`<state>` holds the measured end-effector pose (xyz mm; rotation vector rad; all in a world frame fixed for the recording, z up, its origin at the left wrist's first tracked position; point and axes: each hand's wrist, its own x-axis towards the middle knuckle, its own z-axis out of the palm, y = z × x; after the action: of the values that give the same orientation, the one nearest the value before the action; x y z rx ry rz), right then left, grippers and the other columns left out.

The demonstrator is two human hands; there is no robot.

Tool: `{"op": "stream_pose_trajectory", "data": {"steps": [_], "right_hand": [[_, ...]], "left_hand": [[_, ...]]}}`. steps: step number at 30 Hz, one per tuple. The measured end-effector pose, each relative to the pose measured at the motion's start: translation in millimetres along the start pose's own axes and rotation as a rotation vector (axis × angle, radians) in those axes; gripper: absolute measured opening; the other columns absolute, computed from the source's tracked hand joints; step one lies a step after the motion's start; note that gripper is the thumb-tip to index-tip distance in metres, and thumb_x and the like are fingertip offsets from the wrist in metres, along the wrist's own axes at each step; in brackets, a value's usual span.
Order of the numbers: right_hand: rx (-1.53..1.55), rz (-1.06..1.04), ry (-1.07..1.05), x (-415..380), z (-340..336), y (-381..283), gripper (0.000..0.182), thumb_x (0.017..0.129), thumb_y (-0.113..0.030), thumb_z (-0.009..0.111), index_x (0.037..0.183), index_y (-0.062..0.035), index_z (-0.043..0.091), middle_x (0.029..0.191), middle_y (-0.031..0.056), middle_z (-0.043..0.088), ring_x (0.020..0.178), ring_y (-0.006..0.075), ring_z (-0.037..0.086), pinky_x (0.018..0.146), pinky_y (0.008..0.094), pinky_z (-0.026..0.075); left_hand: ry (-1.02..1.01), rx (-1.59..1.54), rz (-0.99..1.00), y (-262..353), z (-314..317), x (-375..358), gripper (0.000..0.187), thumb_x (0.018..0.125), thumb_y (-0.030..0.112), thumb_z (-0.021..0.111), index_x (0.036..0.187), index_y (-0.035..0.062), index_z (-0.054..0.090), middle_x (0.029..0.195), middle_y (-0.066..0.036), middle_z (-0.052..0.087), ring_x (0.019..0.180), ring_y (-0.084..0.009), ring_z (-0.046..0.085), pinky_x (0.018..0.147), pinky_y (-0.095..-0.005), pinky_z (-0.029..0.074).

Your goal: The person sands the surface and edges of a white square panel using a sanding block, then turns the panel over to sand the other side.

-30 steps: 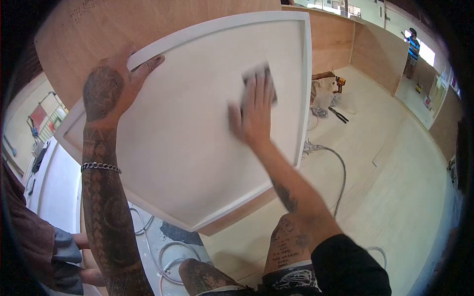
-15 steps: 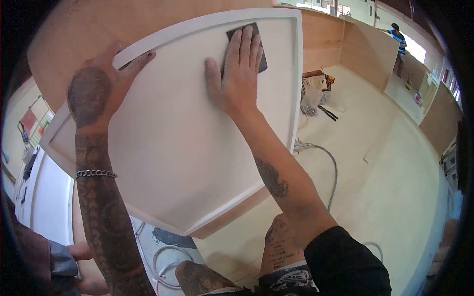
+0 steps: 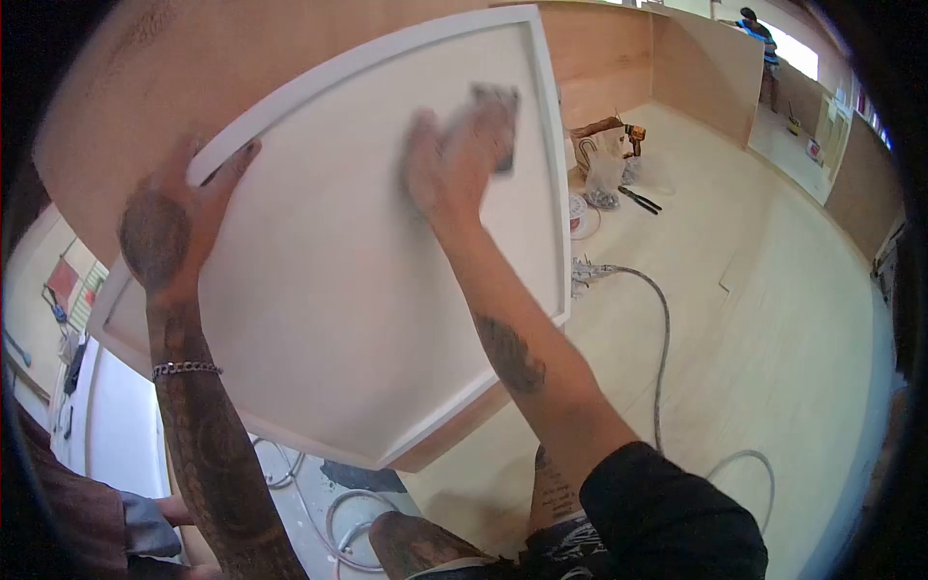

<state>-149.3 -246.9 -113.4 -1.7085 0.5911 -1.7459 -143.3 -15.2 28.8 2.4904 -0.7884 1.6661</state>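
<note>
A large white panel with a raised white rim stands tilted before me. My left hand grips the rim's upper left part, thumb on the inner side and the other fingers mostly hidden behind it. Blurred by motion, my right hand lies on the panel's upper right face. Under its fingers is a dark grey sheet of sandpaper, pressed against the white surface; its edges show around the fingertips.
On the pale floor to the right are a yellow-black drill, pliers, a plastic bag and a grey hose. Another person stands far back right. Someone's sleeve shows at lower left.
My right hand and the sandpaper have moved slightly down the panel. My left hand still holds the rim. The whole view has shifted a little.
</note>
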Motion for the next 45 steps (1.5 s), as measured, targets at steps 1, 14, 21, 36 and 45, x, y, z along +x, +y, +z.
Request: {"op": "stream_pose_trajectory", "data": {"steps": [1,14,21,36,45], "right_hand": [[0.046,-0.143,0.001,20,-2,-17,0.083,0.097,-0.038,0.056,0.149,0.0165,0.022,0.159,0.0378,0.016,0.15,0.0478,0.014,0.123,0.0552,0.007],[0.006,0.652,0.078,-162,-23,154,0.061,0.102,-0.019,0.048,0.147,0.0152,0.025,0.151,0.0326,0.031,0.144,0.0438,0.027,0.122,0.0491,0.02],[-0.042,-0.333,-0.057,-9,-2,-50,0.082,0.094,-0.033,0.06,0.148,0.017,0.024,0.157,0.0398,0.018,0.148,0.0539,0.015,0.121,0.0597,0.011],[-0.028,-0.097,-0.033,0,-11,0,0.08,0.099,-0.037,0.053,0.149,0.0182,0.022,0.158,0.0385,0.018,0.151,0.0496,0.009,0.123,0.0555,0.005],[-0.096,0.153,-0.102,-162,-54,162,0.072,0.095,-0.022,0.052,0.149,0.0158,0.024,0.159,0.0342,0.02,0.149,0.0488,0.016,0.123,0.0544,0.011]], "left_hand": [[0.01,0.002,0.008,3,-4,-1,0.054,0.085,0.066,0.066,0.103,0.0148,0.071,0.092,-0.014,0.075,0.088,-0.0366,0.072,0.08,-0.0472,0.056],[0.055,-0.043,0.008,2,-5,-3,0.05,0.081,0.059,0.075,0.096,0.011,0.073,0.087,-0.014,0.074,0.082,-0.0333,0.072,0.072,-0.0438,0.057],[0.018,-0.062,-0.023,3,-13,-4,0.052,0.08,0.06,0.075,0.098,0.0107,0.073,0.09,-0.015,0.074,0.085,-0.0351,0.072,0.074,-0.0449,0.057],[0.07,-0.1,0.048,2,-11,-7,0.048,0.083,0.058,0.074,0.099,0.0132,0.073,0.088,-0.015,0.075,0.084,-0.0335,0.073,0.076,-0.044,0.057],[0.045,-0.028,0.0,2,-9,-5,0.05,0.083,0.059,0.073,0.099,0.0118,0.072,0.089,-0.014,0.075,0.086,-0.034,0.073,0.076,-0.0442,0.057]]}}
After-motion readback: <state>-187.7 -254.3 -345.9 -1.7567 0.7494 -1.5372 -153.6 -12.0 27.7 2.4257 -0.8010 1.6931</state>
